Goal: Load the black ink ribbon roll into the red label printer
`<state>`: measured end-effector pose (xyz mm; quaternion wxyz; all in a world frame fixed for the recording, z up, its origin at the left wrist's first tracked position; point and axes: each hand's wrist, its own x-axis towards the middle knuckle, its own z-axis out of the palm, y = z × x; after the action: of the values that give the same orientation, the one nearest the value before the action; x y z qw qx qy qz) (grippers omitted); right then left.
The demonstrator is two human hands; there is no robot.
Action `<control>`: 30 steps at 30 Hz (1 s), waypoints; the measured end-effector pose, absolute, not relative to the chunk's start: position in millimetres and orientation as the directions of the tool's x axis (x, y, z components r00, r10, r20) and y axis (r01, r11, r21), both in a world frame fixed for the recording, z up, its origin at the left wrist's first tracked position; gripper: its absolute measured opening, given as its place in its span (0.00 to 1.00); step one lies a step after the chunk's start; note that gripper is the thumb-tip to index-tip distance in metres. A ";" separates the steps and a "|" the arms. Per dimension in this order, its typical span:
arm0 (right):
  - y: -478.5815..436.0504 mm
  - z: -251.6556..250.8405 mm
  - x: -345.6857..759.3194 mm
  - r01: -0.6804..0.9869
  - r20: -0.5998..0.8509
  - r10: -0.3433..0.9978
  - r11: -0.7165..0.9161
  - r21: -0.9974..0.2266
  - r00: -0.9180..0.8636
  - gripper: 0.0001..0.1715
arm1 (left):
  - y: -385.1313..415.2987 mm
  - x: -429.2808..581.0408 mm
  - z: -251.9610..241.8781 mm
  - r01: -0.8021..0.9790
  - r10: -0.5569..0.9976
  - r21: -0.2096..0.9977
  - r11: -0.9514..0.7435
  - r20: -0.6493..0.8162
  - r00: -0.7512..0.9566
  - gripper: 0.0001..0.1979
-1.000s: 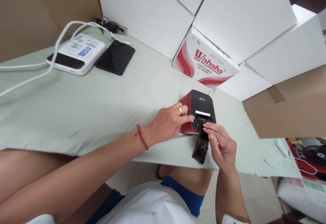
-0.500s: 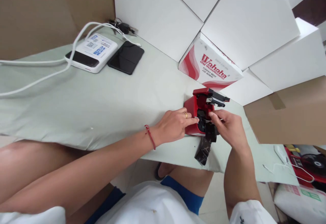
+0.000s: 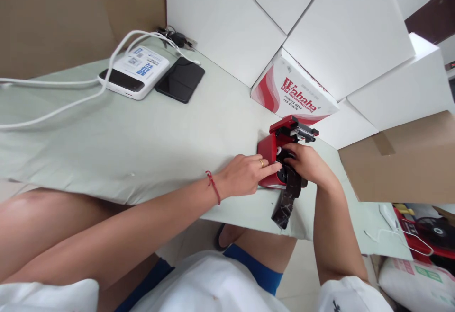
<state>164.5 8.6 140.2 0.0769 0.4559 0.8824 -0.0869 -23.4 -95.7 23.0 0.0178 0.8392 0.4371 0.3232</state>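
A small red box-shaped machine (image 3: pixel 267 148), which looks like a label printer, stands on the cloth-covered table with its hinged lid (image 3: pixel 284 123) raised. My left hand (image 3: pixel 245 174) is closed against its near left side, the index finger stretched over the rim. My right hand (image 3: pixel 308 163) reaches into the opening, its fingers pinched on a dark roll (image 3: pixel 286 154) whose pale core end shows. Those fingertips are partly hidden. From the front of the machine a shiny dark strip (image 3: pixel 284 208) hangs down onto the table near its edge.
A white power bank (image 3: pixel 138 73) with a white cable, a black phone (image 3: pixel 180 80) and keys (image 3: pixel 179 37) lie at the back left. A Wahaha carton (image 3: pixel 295 92) and white boxes (image 3: pixel 341 32) line the back. A cardboard box (image 3: pixel 401 160) stands at right.
My right hand has moved up and deeper into the opening, where the dark roll now shows at its fingers. The lid appears tilted slightly further up. My left hand has stayed at the machine's side.
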 end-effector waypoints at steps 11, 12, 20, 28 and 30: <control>-23.9 197.1 308.0 0.958 -0.192 0.938 0.279 -0.068 -0.288 0.25 | -92.5 -23.4 25.5 0.783 0.759 0.448 -0.430 0.650 0.045 0.10; -18.2 184.8 314.0 0.961 -0.241 0.931 0.274 -0.039 -0.275 0.23 | -92.4 -22.7 24.3 0.779 0.773 0.458 -0.429 0.632 0.054 0.11; -20.9 97.5 290.4 0.934 -0.204 0.918 0.303 -0.188 -0.339 0.25 | -90.8 -19.6 24.1 0.729 0.743 0.500 -0.467 0.669 0.018 0.26; -49.7 108.0 266.7 0.880 -0.379 0.796 0.397 -0.261 -0.472 0.21 | -91.0 -18.8 17.9 0.725 0.802 0.495 -0.479 0.583 0.132 0.33; -55.8 138.6 265.6 0.823 -0.465 0.679 0.457 -0.337 -0.568 0.20 | -92.0 -19.0 18.3 0.735 0.812 0.488 -0.471 0.565 0.146 0.32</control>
<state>265.6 -55.8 138.6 0.1330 0.4452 0.8432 -0.2703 -19.0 -92.0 18.3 0.0476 0.7556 0.5119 0.4060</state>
